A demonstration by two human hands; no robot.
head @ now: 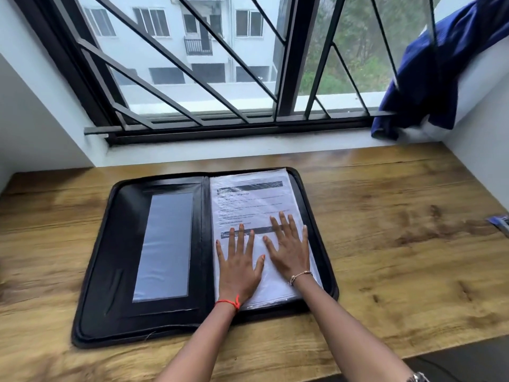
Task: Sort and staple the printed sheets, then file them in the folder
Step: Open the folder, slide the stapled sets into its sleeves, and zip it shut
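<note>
A black folder (115,257) lies open flat on the wooden desk (399,244) below the window (192,64), its spine running away from the person toward the glass. Its left half has a clear pocket. On the right half a printed sheet (248,205) sits under plastic, long axis along the spine, text too blurred to read. The left hand (238,264) and right hand (289,248) press flat on it, fingers spread, gripping nothing. A blue cloth (429,78) hangs at right; a small blue object (500,223) is cut off by the frame edge.
</note>
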